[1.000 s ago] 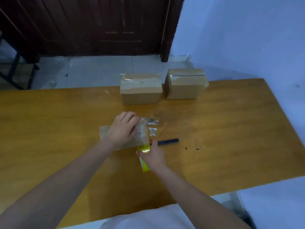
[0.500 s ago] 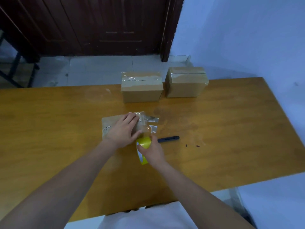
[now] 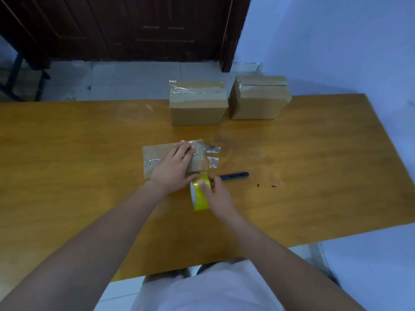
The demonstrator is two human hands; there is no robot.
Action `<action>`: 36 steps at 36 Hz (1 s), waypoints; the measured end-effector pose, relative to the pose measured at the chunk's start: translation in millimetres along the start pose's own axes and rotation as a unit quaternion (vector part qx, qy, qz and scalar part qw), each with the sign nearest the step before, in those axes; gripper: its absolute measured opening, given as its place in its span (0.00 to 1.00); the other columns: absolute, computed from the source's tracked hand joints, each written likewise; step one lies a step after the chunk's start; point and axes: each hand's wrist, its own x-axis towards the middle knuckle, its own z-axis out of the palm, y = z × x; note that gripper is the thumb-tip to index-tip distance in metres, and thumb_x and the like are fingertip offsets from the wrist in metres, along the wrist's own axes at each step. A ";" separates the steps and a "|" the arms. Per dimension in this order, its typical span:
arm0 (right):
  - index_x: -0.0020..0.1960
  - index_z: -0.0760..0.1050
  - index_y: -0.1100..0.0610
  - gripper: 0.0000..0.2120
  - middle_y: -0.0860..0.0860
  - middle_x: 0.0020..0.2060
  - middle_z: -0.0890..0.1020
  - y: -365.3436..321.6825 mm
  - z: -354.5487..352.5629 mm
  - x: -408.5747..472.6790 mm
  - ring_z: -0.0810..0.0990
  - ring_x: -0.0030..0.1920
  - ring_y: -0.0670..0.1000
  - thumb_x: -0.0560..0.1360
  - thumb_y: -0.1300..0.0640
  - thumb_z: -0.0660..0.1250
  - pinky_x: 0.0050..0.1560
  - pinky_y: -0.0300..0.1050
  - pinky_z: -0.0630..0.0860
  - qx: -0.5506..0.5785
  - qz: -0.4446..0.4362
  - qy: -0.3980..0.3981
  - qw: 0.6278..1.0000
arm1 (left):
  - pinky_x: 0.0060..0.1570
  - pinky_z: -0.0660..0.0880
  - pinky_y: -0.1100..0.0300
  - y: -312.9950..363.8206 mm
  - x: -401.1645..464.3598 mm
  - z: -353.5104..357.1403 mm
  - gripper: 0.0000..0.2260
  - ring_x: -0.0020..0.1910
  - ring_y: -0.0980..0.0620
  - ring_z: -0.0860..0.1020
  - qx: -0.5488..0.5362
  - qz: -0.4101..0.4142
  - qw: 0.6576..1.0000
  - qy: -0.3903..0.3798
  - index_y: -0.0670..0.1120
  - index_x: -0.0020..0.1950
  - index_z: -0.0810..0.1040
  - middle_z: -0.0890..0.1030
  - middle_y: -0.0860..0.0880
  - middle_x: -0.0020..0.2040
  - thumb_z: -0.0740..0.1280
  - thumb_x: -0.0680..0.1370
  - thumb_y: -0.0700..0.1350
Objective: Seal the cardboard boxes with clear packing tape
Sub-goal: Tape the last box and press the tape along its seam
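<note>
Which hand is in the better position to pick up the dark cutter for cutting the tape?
Probably the right hand. The cutter lies just beside it, though it grips the tape roll. The left hand rests on the box, farther away.

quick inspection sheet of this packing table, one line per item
surface: orange-brown wooden table, stained near the middle
job's things: near box with loose tape ends; two taped boxes at the far edge; yellow tape roll
clutter: dark cutter; two small dark specks
grippers: left hand rests flat on the near box; right hand grips the roll
cables: nothing seen
surroundings: dark wooden door, pale wall, tiled floor
</note>
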 end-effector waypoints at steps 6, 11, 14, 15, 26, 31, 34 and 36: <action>0.68 0.68 0.59 0.17 0.56 0.64 0.68 19.6 -38.1 38.2 0.66 0.64 0.57 0.81 0.55 0.57 0.60 0.48 0.68 -0.293 -0.015 0.075 0.953 | 0.72 0.59 0.52 2.6 0.0 -0.9 0.36 0.75 0.44 0.58 -0.016 -0.014 1.000 0.000 0.40 0.74 0.62 0.64 0.44 0.72 0.67 0.74 0.60; 0.71 0.63 0.55 0.22 0.54 0.69 0.63 27.9 -43.1 57.4 0.61 0.68 0.58 0.78 0.58 0.60 0.65 0.53 0.64 -0.445 -0.028 0.008 0.895 | 0.71 0.60 0.51 4.8 -0.7 -4.0 0.36 0.75 0.44 0.58 -0.028 -0.021 0.999 0.000 0.40 0.74 0.62 0.64 0.44 0.73 0.67 0.74 0.59; 0.68 0.65 0.56 0.21 0.55 0.67 0.64 30.1 -38.1 59.3 0.63 0.67 0.58 0.76 0.65 0.59 0.65 0.53 0.63 -0.491 -0.044 0.001 0.870 | 0.70 0.62 0.50 5.9 -1.8 -4.7 0.36 0.75 0.44 0.57 -0.028 -0.029 0.999 -0.006 0.41 0.74 0.61 0.63 0.45 0.73 0.67 0.74 0.60; 0.67 0.65 0.57 0.20 0.56 0.67 0.64 31.0 -37.1 59.2 0.64 0.66 0.58 0.76 0.66 0.59 0.64 0.52 0.63 -0.496 -0.050 0.008 0.867 | 0.70 0.61 0.50 6.6 -2.0 -4.7 0.37 0.75 0.45 0.56 -0.026 -0.030 0.999 -0.008 0.41 0.75 0.60 0.62 0.45 0.74 0.66 0.74 0.61; 0.54 0.62 0.59 0.04 0.54 0.41 0.74 26.2 -41.3 52.9 0.75 0.43 0.58 0.82 0.58 0.54 0.36 0.47 0.66 -0.160 0.029 0.087 0.983 | 0.71 0.59 0.50 10.7 -0.4 -3.8 0.37 0.74 0.42 0.61 0.062 -0.020 0.998 -0.007 0.38 0.73 0.64 0.66 0.41 0.72 0.65 0.74 0.62; 0.45 0.73 0.53 0.04 0.45 0.34 0.76 -4.3 -38.2 22.6 0.72 0.32 0.44 0.78 0.55 0.64 0.35 0.38 0.70 0.199 0.080 0.008 0.977 | 0.57 0.75 0.49 9.2 -0.6 -3.4 0.37 0.64 0.40 0.74 0.064 -0.015 0.998 0.005 0.36 0.64 0.75 0.77 0.40 0.61 0.75 0.65 0.61; 0.40 0.72 0.56 0.08 0.42 0.21 0.73 -2.4 -29.6 1.2 0.71 0.24 0.39 0.78 0.62 0.65 0.26 0.30 0.66 0.237 0.066 -0.096 0.965 | 0.57 0.75 0.49 9.7 -1.5 -2.2 0.37 0.64 0.40 0.74 0.055 -0.013 0.998 0.023 0.36 0.64 0.74 0.77 0.40 0.61 0.75 0.65 0.60; 0.36 0.69 0.54 0.12 0.41 0.18 0.68 7.7 -23.6 -4.4 0.65 0.20 0.39 0.76 0.62 0.67 0.26 0.32 0.62 0.204 0.063 -0.102 0.972 | 0.60 0.73 0.48 10.0 -2.3 -2.2 0.36 0.66 0.40 0.72 0.046 -0.016 0.999 0.019 0.36 0.65 0.73 0.75 0.40 0.63 0.74 0.67 0.60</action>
